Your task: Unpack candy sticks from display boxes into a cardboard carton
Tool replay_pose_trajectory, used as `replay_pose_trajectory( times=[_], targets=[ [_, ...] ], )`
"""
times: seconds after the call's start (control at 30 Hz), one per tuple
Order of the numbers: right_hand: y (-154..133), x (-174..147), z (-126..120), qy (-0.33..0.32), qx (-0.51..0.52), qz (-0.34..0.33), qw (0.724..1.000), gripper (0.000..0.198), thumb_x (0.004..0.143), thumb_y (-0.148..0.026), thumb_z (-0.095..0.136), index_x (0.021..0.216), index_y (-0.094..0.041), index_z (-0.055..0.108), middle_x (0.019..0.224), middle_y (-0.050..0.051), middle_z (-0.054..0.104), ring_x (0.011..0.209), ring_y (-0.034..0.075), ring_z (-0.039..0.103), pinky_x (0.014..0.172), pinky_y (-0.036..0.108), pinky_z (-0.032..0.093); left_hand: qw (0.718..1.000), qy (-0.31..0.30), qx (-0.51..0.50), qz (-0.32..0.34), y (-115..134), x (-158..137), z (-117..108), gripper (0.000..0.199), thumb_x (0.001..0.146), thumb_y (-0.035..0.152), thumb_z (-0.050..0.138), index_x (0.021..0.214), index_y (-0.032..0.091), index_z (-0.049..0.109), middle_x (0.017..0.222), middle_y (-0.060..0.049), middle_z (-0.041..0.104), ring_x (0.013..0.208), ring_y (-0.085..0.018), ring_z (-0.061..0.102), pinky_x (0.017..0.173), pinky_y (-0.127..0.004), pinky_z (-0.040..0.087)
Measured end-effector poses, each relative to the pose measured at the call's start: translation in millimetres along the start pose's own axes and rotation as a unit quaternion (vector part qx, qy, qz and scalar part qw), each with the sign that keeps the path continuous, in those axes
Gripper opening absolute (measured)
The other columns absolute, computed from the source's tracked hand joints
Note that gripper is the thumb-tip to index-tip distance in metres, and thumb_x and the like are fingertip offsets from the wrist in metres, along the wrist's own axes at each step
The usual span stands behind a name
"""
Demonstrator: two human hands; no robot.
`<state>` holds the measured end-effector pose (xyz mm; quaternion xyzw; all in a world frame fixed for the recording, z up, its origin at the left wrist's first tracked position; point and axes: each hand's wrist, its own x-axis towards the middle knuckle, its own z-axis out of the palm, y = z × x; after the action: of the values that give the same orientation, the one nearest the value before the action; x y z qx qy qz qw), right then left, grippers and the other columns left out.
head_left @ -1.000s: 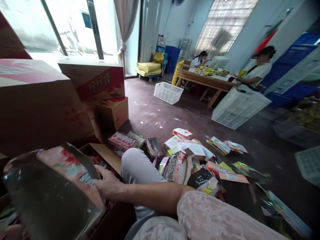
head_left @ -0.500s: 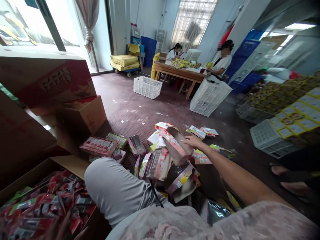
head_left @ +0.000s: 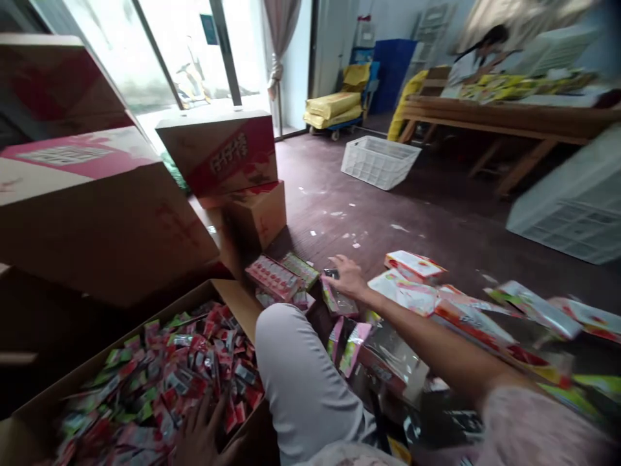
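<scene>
My left hand [head_left: 204, 424] rests, fingers apart, on the small red and green packets [head_left: 179, 372]. They fill an open cardboard box [head_left: 233, 294] to the left of my knee. Stretched forward past my knee, my right hand [head_left: 347, 278] is open above a pink-edged display box with a clear window [head_left: 338, 303]. Whether the fingers touch that box I cannot tell. Just left of it lies a red-and-white box [head_left: 274, 278] showing a row of packs. Torn, empty-looking display boxes [head_left: 392, 356] are heaped under my right forearm.
Large printed cartons [head_left: 97, 213] stand at the left, with more stacked cartons [head_left: 242, 155] by the glass door. A white plastic crate [head_left: 378, 162] sits on the floor ahead. Another person [head_left: 478, 58] sits at a wooden table [head_left: 509, 113] at the back right.
My view has swung left. My right hand has let go of the opened display box and moved left to the pink-edged one. My left hand is still among the packets.
</scene>
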<state>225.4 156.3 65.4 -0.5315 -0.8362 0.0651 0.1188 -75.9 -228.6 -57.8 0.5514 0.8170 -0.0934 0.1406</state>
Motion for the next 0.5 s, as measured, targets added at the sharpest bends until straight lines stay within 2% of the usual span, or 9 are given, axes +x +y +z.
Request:
replay_pose_trajectory(
  times=[0.07,0.13,0.2,0.27,0.37,0.43,0.5],
  targets=[
    [-50,40,45,-0.106,0.016,-0.013,0.994,0.085,0.083,-0.061,0.067,0.155,-0.028,0.036,0.162,0.015,0.027,0.144,0.037,0.032,0.115,0.053,0.03,1.0,-0.002,-0.016,-0.002,-4,1,7,0.08,0.078,0.062,0.058,0.149,0.026,0.046,0.16,-0.011,0.039,0.146,-0.035,0.037,0.12,-0.051,0.027],
    [-90,66,87,-0.191,0.03,0.001,0.981,0.102,0.072,-0.067,0.075,0.158,-0.034,0.03,0.166,0.014,0.018,0.148,0.044,0.022,0.115,0.061,0.024,1.0,0.001,-0.028,-0.002,-9,3,16,0.08,0.074,0.062,0.065,0.145,0.026,0.051,0.158,-0.012,0.04,0.144,-0.037,0.04,0.119,-0.052,0.031],
    [-117,79,122,-0.234,0.046,0.025,0.971,0.111,0.061,-0.062,0.084,0.156,-0.033,0.035,0.166,0.015,0.018,0.146,0.051,0.021,0.114,0.067,0.021,0.999,0.018,-0.037,-0.002,-14,5,26,0.08,0.072,0.061,0.07,0.143,0.027,0.054,0.156,-0.013,0.043,0.143,-0.039,0.042,0.117,-0.054,0.033],
    [-130,81,148,-0.238,0.061,0.047,0.968,0.113,0.054,-0.048,0.09,0.154,-0.029,0.04,0.165,0.018,0.019,0.146,0.054,0.018,0.113,0.072,0.014,0.998,0.026,-0.049,0.007,-18,8,31,0.08,0.071,0.063,0.071,0.141,0.028,0.056,0.154,-0.013,0.045,0.141,-0.041,0.044,0.115,-0.055,0.035],
    [-131,77,164,-0.212,0.111,0.087,0.967,0.111,0.05,-0.03,0.088,0.152,-0.028,0.043,0.163,0.02,0.023,0.148,0.052,0.014,0.113,0.072,0.008,0.997,0.008,-0.076,0.026,-19,9,25,0.082,0.072,0.065,0.069,0.143,0.027,0.054,0.154,-0.014,0.045,0.141,-0.042,0.043,0.114,-0.057,0.037],
    [-124,77,158,-0.192,0.173,0.116,0.959,0.102,0.049,-0.026,0.086,0.145,-0.024,0.052,0.154,0.021,0.04,0.143,0.05,0.027,0.113,0.07,0.018,0.996,0.002,-0.089,0.017,-15,8,14,0.084,0.073,0.065,0.068,0.145,0.026,0.052,0.157,-0.015,0.042,0.143,-0.043,0.039,0.115,-0.059,0.034],
    [-116,81,142,-0.165,0.264,0.125,0.942,0.08,0.054,-0.029,0.081,0.13,-0.016,0.063,0.133,0.021,0.061,0.128,0.045,0.05,0.106,0.061,0.037,0.994,-0.007,-0.106,0.0,-10,6,2,0.086,0.073,0.066,0.067,0.147,0.026,0.05,0.159,-0.014,0.038,0.145,-0.045,0.036,0.116,-0.061,0.032]
  ],
)
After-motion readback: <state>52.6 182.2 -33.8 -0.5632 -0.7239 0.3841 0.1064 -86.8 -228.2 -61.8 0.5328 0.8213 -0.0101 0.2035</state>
